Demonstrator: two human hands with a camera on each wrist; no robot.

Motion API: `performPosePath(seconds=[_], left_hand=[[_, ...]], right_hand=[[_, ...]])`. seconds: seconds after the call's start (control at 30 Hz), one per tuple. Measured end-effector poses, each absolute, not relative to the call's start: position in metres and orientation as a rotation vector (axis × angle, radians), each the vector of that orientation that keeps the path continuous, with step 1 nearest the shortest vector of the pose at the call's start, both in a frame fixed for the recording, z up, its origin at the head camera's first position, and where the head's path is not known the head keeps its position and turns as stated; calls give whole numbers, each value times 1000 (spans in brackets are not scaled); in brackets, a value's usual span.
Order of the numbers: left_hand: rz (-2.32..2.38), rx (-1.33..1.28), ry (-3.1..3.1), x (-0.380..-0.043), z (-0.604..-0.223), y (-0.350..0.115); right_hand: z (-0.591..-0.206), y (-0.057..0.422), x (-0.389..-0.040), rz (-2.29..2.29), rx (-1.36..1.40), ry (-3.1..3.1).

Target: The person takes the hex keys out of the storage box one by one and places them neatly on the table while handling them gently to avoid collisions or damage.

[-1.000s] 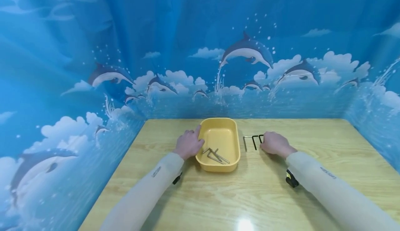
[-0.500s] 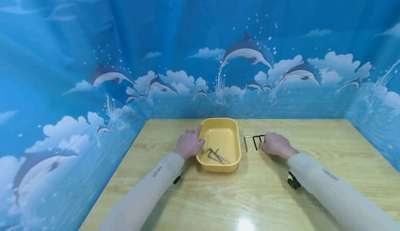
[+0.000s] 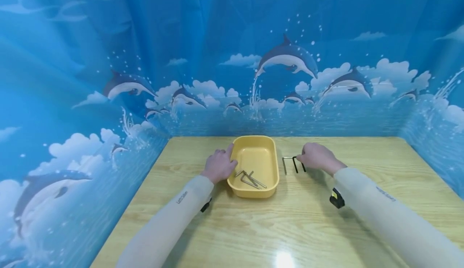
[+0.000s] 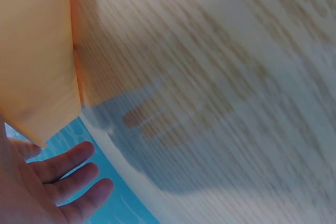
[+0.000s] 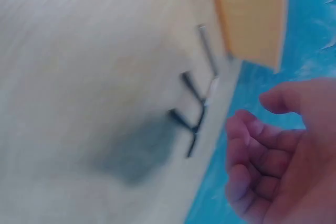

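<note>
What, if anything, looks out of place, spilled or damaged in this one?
Nothing looks spilled or damaged. The one untidy spot is the near end of the yellow tray, where metal hex keys lie crossed, while the three keys on the table sit in a row.

I read the tray (image 3: 253, 194) as smooth, glossy plastic and the bent keys (image 3: 258, 181) in it as greyish metal. From here the wood-grained tabletop (image 3: 232, 227) shines; the sleeves (image 3: 166, 219) look matt cloth, the backdrop (image 3: 217, 26) smooth, creased sheeting.
</note>
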State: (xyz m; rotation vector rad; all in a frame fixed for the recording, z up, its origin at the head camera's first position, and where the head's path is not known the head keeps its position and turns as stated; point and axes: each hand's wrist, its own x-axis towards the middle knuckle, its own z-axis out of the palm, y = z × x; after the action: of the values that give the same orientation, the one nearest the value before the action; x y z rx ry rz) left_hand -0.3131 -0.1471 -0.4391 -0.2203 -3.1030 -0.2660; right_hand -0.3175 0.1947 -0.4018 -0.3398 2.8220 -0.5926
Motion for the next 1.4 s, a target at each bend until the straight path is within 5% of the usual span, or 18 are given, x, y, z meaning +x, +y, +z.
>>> performPosePath(seconds=[0.53,1.4], left_hand=[[-273,-214,-3100,-315,-439,-147],[-194,-281,-3084,-312,-438,-149]], right_hand=[[-346,112,-328,-467,-567,2579],[-370,16,-350,-174,-538,2431]])
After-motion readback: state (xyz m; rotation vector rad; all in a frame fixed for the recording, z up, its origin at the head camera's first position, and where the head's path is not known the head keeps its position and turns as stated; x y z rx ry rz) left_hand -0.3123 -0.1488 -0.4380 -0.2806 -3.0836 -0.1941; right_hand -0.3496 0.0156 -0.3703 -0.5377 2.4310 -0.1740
